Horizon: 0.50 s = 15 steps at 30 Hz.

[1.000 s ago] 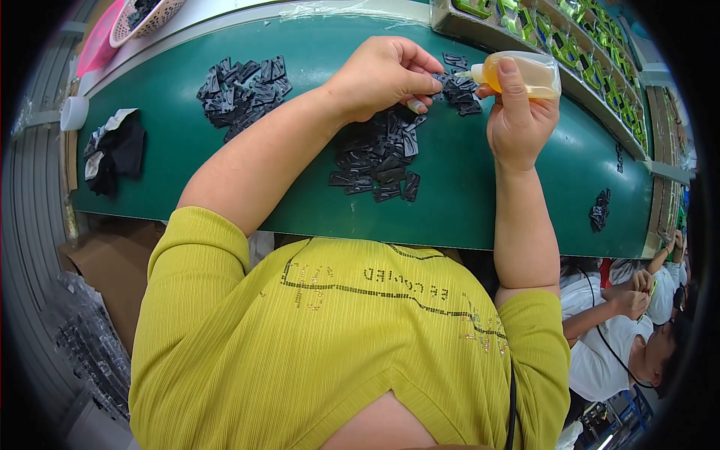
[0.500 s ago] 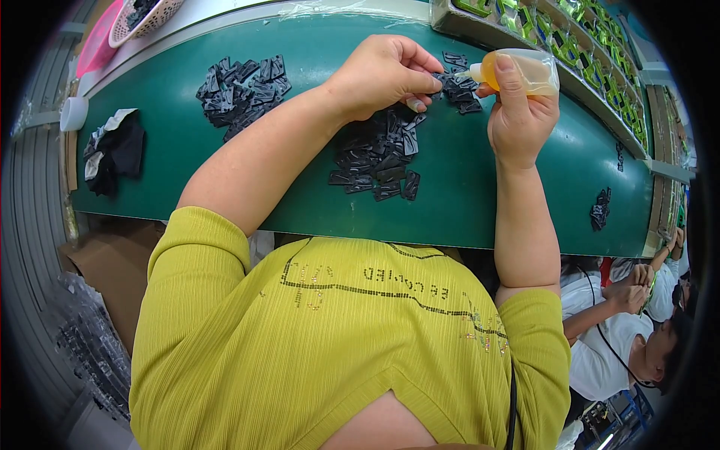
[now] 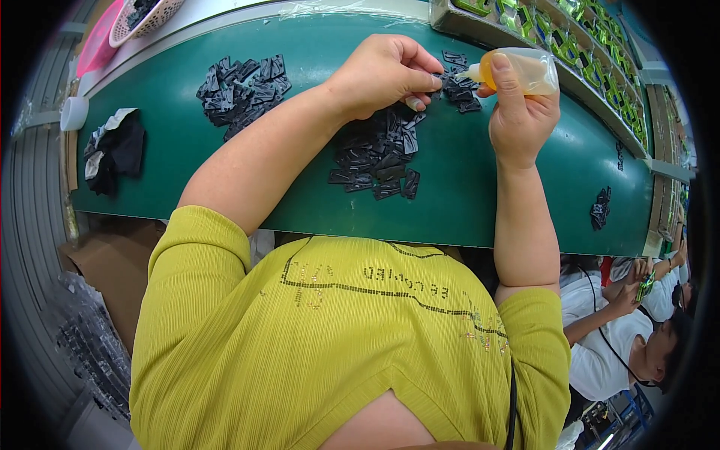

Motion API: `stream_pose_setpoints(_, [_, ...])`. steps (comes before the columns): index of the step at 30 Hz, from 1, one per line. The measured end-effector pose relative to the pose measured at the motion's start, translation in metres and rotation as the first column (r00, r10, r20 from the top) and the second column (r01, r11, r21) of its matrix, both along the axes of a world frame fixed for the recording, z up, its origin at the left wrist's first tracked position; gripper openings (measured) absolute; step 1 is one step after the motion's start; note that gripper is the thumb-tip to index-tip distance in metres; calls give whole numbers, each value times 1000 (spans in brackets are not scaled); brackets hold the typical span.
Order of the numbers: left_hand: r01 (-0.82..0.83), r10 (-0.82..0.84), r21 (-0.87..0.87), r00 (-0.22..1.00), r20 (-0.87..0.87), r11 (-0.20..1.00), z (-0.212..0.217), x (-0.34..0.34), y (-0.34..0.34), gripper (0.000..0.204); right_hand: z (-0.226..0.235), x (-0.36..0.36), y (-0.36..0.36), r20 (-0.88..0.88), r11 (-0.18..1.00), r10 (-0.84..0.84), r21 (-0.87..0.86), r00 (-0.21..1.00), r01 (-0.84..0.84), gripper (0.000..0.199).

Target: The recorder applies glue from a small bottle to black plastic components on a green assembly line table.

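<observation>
My right hand (image 3: 523, 112) grips a clear squeeze bottle (image 3: 534, 69) with amber liquid, tilted on its side, its pale nozzle (image 3: 471, 73) pointing left. Just left of that tip, my left hand (image 3: 391, 75) pinches a small black piece (image 3: 439, 84) between thumb and fingers; most of the piece is hidden. A small pile of black plastic parts (image 3: 462, 91) lies beneath the nozzle. Below my left hand spreads a larger pile of flat black plastic parts (image 3: 381, 156). Another heap of such parts (image 3: 241, 91) rests left of my left forearm.
On the green table (image 3: 450, 199), a black and white cloth (image 3: 116, 154) lies far left, near a white cup (image 3: 74, 114). A tray of green-framed parts (image 3: 577, 64) borders the far right. A pink basket (image 3: 142, 19) stands back left. Another person (image 3: 619, 337) sits at lower right.
My hands and the bottle stay almost in place, with the bottle shifted very slightly. At lower right, the other person's hands have moved and a green part now shows in them.
</observation>
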<state>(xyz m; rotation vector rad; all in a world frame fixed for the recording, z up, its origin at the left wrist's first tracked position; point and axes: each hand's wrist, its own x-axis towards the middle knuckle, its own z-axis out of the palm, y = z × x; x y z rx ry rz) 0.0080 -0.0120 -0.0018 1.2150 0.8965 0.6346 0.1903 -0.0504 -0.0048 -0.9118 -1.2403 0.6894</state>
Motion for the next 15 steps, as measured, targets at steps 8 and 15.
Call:
stream_pose_setpoints(8, [-25,25,-29,1000,-3,999,0,0,2,21,5,8,2,-354,992,98,-35,930,-118,16])
stream_pose_setpoints(15, [-39,40,-59,999,11,997,3,-1,3,22,2,-3,-5,-239,979,146,-102,960,-174,14])
